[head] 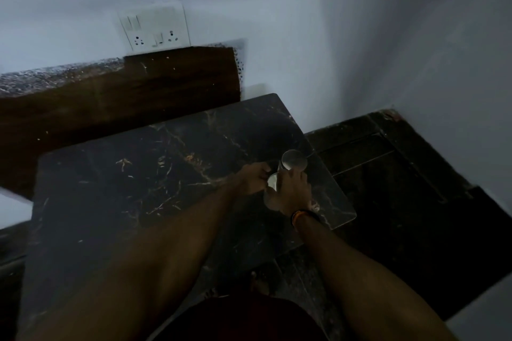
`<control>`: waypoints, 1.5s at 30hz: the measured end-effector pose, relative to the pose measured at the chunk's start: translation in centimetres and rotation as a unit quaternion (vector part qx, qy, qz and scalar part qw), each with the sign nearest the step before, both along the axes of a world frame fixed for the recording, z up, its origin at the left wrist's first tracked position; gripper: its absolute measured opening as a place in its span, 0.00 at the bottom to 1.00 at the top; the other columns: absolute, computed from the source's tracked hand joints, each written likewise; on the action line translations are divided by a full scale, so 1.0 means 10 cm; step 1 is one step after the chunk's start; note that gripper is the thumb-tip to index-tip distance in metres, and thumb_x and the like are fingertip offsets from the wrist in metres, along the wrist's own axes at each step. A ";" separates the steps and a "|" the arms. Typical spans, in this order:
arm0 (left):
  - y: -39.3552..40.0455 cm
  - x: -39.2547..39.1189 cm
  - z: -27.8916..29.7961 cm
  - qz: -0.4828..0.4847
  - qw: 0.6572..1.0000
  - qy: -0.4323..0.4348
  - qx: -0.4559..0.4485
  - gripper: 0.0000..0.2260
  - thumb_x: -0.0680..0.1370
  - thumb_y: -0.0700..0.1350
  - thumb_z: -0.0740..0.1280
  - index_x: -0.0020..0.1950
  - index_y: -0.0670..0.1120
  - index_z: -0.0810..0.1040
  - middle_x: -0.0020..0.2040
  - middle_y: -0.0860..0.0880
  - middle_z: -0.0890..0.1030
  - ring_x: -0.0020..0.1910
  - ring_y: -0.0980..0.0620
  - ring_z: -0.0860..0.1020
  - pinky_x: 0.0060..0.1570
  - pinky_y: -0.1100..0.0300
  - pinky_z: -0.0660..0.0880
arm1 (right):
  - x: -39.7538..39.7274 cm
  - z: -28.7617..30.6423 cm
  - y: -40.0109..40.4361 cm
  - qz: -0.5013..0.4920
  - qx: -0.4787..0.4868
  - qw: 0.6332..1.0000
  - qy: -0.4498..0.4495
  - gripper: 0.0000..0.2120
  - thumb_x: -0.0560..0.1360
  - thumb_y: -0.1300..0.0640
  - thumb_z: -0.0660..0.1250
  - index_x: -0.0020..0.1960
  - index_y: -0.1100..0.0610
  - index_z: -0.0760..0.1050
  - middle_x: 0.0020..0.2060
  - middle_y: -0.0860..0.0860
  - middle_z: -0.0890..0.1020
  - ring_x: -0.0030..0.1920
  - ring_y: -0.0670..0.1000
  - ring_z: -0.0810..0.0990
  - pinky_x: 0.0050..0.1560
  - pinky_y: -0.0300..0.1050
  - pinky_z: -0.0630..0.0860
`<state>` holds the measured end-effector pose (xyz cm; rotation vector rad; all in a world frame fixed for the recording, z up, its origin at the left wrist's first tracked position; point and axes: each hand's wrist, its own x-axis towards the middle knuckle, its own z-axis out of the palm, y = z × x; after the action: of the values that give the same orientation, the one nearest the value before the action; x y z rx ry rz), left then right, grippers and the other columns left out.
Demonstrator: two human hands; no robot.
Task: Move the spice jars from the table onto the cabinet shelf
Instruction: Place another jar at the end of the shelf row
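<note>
— Where are the spice jars?

— On the dark marble table (133,188), near its right edge. Two show, side by side and touching: the far jar (293,160), with a round silvery lid, and the near jar (273,183), closer to the person.

— And the hands?

— Both are at the jars. The right hand (295,192) is wrapped round the far jar from the near side, fingers curled on its body. The left hand (255,178) grips the near jar from the left — its fingers are curled, though blur hides the exact contact.

— Anything else around the table?

— Behind it a brown wooden ledge (124,91), and above that a white switch plate (155,26) on the wall. A dark band (300,216) circles the right wrist.
</note>
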<state>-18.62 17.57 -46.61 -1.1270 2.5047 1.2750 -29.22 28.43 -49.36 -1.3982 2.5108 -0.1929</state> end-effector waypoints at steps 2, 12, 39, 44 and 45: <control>0.01 0.03 -0.02 0.014 1.000 -0.002 0.017 0.19 0.76 0.40 0.71 0.67 0.45 0.75 0.62 0.45 0.79 0.61 0.46 0.78 0.60 0.52 0.75 | 0.04 -0.03 -0.01 -0.019 0.004 1.000 -0.008 0.39 0.70 0.35 0.69 0.74 0.52 0.64 0.68 0.57 0.69 0.66 0.59 0.69 0.62 0.56 0.74; 0.01 0.32 -0.17 0.101 0.994 0.026 0.040 0.16 0.79 0.36 0.64 0.67 0.43 0.76 0.64 0.43 0.78 0.61 0.46 0.78 0.62 0.51 0.75 | 0.13 -0.09 -0.06 -0.049 0.025 0.996 -0.075 0.45 0.69 0.42 0.74 0.78 0.51 0.56 0.73 0.59 0.61 0.68 0.63 0.70 0.65 0.58 0.74; -0.09 1.21 0.03 0.428 0.546 0.500 0.519 0.19 0.79 0.51 0.65 0.68 0.45 0.76 0.66 0.37 0.77 0.64 0.35 0.77 0.61 0.36 0.76 | 0.44 0.77 -1.02 0.050 -0.203 0.753 -0.624 0.34 0.70 0.60 0.76 0.72 0.44 0.70 0.70 0.52 0.75 0.66 0.55 0.78 0.65 0.57 0.77; -0.10 1.33 0.19 0.346 0.633 0.542 0.431 0.21 0.76 0.47 0.71 0.69 0.49 0.77 0.65 0.42 0.80 0.64 0.39 0.79 0.63 0.36 0.75 | 0.74 0.84 -1.15 -0.035 -0.264 0.691 -0.671 0.31 0.77 0.58 0.69 0.77 0.53 0.63 0.69 0.58 0.74 0.62 0.57 0.79 0.53 0.49 0.81; -0.10 1.33 0.22 0.334 0.650 0.539 0.418 0.24 0.75 0.46 0.72 0.71 0.50 0.75 0.66 0.43 0.80 0.65 0.40 0.79 0.62 0.37 0.75 | 0.78 0.85 -1.16 -0.038 -0.272 0.680 -0.679 0.28 0.78 0.57 0.67 0.76 0.56 0.64 0.68 0.60 0.75 0.62 0.59 0.79 0.52 0.50 0.81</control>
<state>-5.31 16.53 -44.38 -1.1494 1.1487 3.5999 -21.43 16.88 -40.84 -0.6762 1.1866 -1.4547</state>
